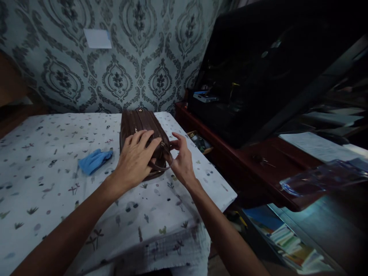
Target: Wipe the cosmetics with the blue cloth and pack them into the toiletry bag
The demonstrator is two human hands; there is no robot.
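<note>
A brown leather pouch [137, 123] with zips lies on a table covered by a white patterned cloth [51, 180]. My left hand [135, 159] rests flat on the near end of the pouch, fingers spread over its top. My right hand [181, 159] is at the pouch's near right corner, its thumb and fingers pinched round the thin wrist strap [161, 167] by the zip. A crumpled blue cloth [94, 160] lies on the table just left of the pouch.
A dark wooden desk [258, 161] stands to the right with a black monitor [258, 69], papers [316, 145] and a clear plastic sleeve [322, 177]. Stacked books [290, 241] sit on a shelf below. Patterned wallpaper [138, 57] backs the table.
</note>
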